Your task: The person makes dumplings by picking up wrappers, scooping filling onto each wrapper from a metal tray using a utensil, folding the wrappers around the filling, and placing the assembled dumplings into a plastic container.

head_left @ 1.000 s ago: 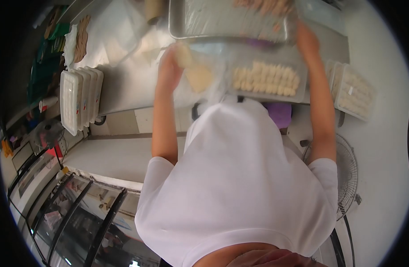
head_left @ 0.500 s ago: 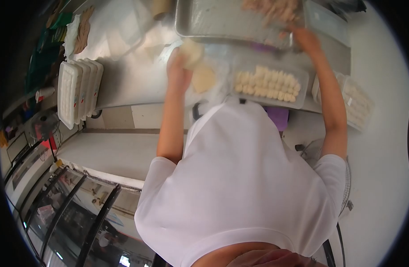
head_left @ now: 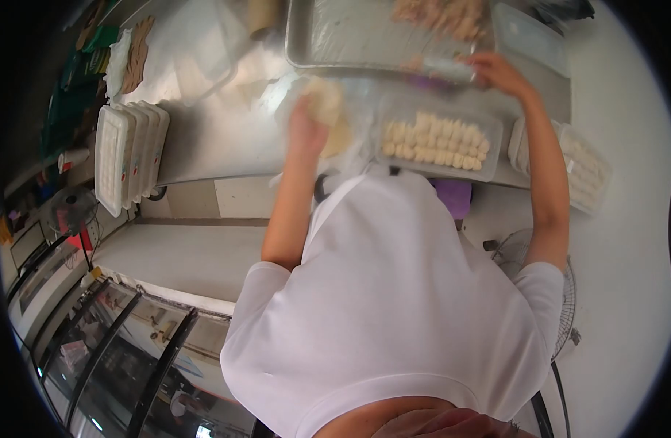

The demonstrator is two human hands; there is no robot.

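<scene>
My left hand [head_left: 307, 131] is closed on a thin pale wrapper [head_left: 324, 101], held above a stack of similar round wrappers [head_left: 340, 139] on the steel table. My right hand [head_left: 492, 71] pinches a blurred, shiny utensil [head_left: 448, 69] over the near right edge of a metal tray [head_left: 342, 44]. Pinkish filling [head_left: 441, 18] is heaped in the tray's far right part. Between my hands and closer to my body sits a clear plastic box [head_left: 492, 153] with rows of small pale dumplings [head_left: 437, 139].
Several lidded white boxes [head_left: 113, 160] stand on edge at the table's left. More filled boxes [head_left: 585, 171] are at the right edge, near my right forearm. A clear container [head_left: 529, 40] lies right of the tray. A fan [head_left: 518, 255] stands below on the right.
My right hand has come back from the filling towards the tray's near edge, with the utensil now showing. My left hand has shifted right with the wrapper.
</scene>
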